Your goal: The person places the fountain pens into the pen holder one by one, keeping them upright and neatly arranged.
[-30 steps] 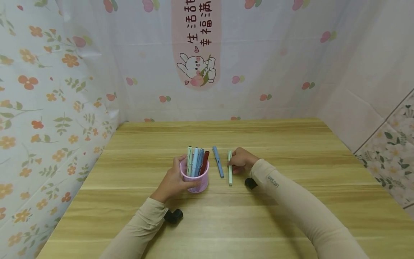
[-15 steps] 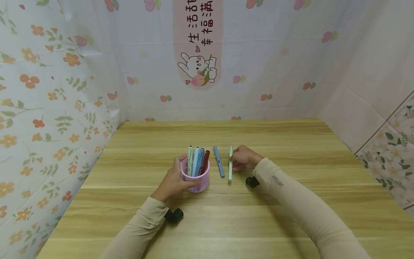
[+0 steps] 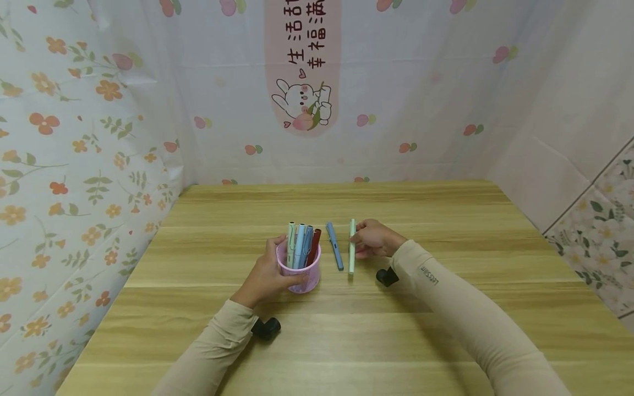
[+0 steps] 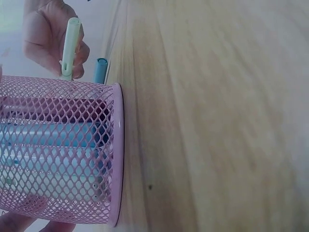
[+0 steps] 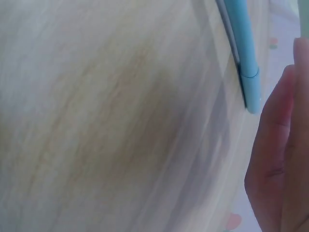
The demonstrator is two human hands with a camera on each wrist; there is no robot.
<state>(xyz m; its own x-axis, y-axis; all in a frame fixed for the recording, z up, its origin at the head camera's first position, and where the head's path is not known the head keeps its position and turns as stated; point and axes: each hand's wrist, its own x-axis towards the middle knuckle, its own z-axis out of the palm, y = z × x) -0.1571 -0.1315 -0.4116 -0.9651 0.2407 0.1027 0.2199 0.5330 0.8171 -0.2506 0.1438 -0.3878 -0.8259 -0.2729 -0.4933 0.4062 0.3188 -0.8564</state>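
A pink mesh pen cup [image 3: 299,271] stands on the wooden table [image 3: 346,330], and my left hand [image 3: 267,275] grips its near side. Several pens stick up out of it, pale green, light blue, darker blue and dark red. In the left wrist view the pink mesh pen cup [image 4: 63,150] fills the left side. My right hand [image 3: 372,240] pinches a pale green pen [image 3: 351,246] just above the table; it shows in the left wrist view as the pale green pen [image 4: 70,47]. A blue pen [image 3: 334,246] lies flat between cup and hand, also the blue pen [image 5: 241,53] in the right wrist view.
Patterned plastic sheeting [image 3: 89,137] walls the table on the left, back and right. Black wrist camera mounts [image 3: 267,329] sit under both sleeves. Bare wood stretches in front of and behind the cup.
My right hand has lifted the pale green pen off the table and drawn it slightly away from me. The left hand and the cup have stayed put.
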